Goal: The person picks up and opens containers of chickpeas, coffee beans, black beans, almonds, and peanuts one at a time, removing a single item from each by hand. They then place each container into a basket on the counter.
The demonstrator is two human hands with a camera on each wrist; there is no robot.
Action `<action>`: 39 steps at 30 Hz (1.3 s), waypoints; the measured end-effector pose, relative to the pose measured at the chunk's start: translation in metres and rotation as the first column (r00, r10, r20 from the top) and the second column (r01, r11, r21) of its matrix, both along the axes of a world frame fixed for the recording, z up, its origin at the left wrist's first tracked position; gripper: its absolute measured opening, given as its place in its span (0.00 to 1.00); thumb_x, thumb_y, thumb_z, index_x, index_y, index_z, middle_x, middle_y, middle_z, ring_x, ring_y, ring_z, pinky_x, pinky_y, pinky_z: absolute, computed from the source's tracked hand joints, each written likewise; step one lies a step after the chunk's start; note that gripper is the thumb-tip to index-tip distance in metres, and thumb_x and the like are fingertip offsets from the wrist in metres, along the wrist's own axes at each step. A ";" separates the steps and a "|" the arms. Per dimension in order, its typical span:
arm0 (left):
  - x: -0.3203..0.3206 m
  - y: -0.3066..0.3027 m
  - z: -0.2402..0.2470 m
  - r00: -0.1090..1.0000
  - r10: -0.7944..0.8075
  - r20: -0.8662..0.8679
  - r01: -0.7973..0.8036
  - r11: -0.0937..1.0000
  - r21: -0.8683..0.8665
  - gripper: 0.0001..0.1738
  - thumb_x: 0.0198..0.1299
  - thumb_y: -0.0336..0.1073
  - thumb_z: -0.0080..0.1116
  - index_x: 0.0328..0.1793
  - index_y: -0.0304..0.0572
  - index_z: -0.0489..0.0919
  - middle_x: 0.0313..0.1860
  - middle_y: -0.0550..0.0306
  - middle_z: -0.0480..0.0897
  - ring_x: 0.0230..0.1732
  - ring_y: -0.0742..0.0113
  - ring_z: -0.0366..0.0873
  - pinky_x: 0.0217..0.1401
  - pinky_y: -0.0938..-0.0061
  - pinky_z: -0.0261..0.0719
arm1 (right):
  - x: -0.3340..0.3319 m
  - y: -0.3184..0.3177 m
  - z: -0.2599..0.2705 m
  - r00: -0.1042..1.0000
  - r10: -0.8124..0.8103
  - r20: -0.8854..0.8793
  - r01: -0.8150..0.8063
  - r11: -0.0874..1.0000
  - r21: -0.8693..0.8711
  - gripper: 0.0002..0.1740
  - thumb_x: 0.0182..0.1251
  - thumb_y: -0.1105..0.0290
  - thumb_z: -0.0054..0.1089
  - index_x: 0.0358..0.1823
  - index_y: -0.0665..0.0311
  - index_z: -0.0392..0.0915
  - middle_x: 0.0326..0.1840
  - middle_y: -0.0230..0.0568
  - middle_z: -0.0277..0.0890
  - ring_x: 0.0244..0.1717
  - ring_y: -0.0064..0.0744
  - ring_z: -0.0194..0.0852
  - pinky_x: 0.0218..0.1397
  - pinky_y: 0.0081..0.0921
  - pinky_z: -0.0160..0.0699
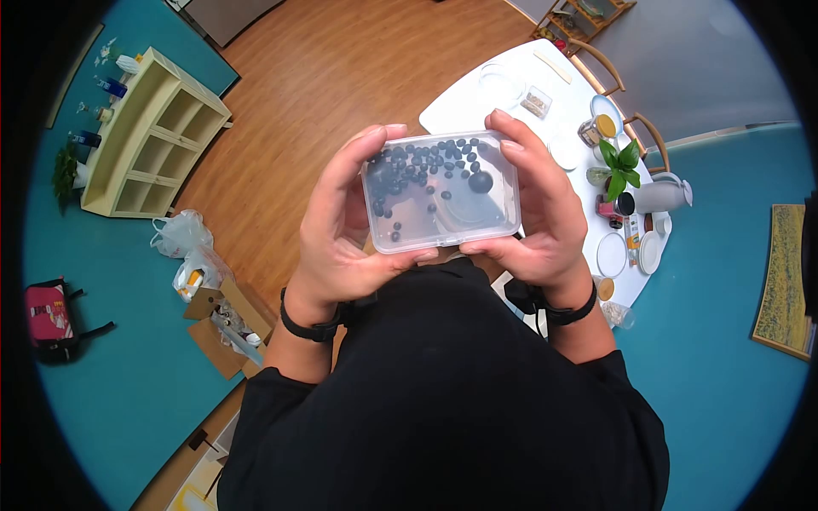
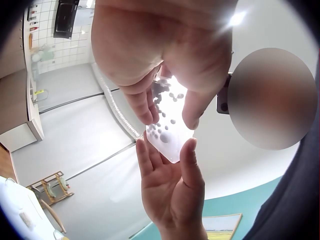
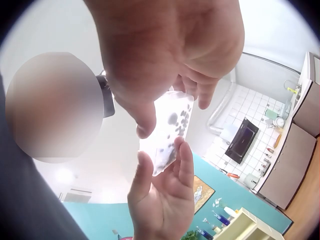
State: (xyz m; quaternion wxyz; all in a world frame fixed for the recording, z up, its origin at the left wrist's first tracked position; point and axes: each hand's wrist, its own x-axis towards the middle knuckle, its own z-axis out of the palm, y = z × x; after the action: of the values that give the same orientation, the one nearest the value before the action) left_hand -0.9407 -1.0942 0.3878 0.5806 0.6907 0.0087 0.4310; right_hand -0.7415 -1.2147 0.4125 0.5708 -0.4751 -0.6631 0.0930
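A clear plastic box (image 1: 464, 223) with rounded corners is held up in front of the chest in the head view. Inside it lie many small dark beads (image 1: 415, 166), mostly toward its far left, and one larger dark ball (image 1: 480, 181) near the right side. My left hand (image 1: 336, 226) grips the box's left end, thumb along the near edge and fingers at the far corner. At the other end my right hand (image 1: 550, 209) grips it the same way. Both wrist views look up at the translucent box (image 2: 172, 150) from below, with light shining through.
To the right stands a white table (image 1: 477, 106) with jars, a green plant (image 1: 619, 166), a grey jug (image 1: 663, 194) and plates. A cream shelf (image 1: 158, 140) is at the left wall. Below it are plastic bags (image 1: 183, 238) and an open cardboard box (image 1: 217, 341).
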 end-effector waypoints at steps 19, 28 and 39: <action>0.009 -0.002 0.001 0.998 -0.055 0.032 0.056 0.998 -0.025 0.53 0.48 0.24 0.80 0.80 0.39 0.61 0.79 0.39 0.60 0.70 0.54 0.74 0.70 0.61 0.79 | 0.007 0.000 -0.008 0.987 0.083 -0.140 -0.088 0.996 -0.027 0.50 0.47 0.70 0.86 0.72 0.70 0.66 0.77 0.65 0.63 0.77 0.55 0.66 0.75 0.41 0.71; 0.013 -0.007 0.000 0.999 -0.042 0.005 0.042 0.998 -0.038 0.51 0.49 0.23 0.79 0.79 0.42 0.63 0.81 0.40 0.57 0.72 0.54 0.72 0.71 0.61 0.78 | 0.008 -0.004 -0.007 0.985 0.079 -0.153 -0.085 0.996 -0.030 0.50 0.47 0.72 0.85 0.73 0.69 0.66 0.78 0.63 0.62 0.79 0.54 0.62 0.77 0.41 0.68; 0.014 -0.007 -0.002 0.998 0.055 -0.014 -0.054 0.998 0.040 0.53 0.47 0.30 0.82 0.79 0.42 0.63 0.82 0.33 0.55 0.66 0.52 0.78 0.67 0.60 0.81 | 0.007 -0.006 -0.005 0.990 0.031 -0.135 -0.038 0.998 -0.053 0.48 0.48 0.71 0.84 0.72 0.69 0.67 0.77 0.62 0.64 0.78 0.54 0.65 0.77 0.41 0.68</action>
State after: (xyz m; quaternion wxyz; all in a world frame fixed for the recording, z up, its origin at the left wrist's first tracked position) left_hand -0.9267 -1.1015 0.3860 0.5546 0.7049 0.0235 0.4416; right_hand -0.7349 -1.2212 0.4072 0.5990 -0.4719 -0.6285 0.1531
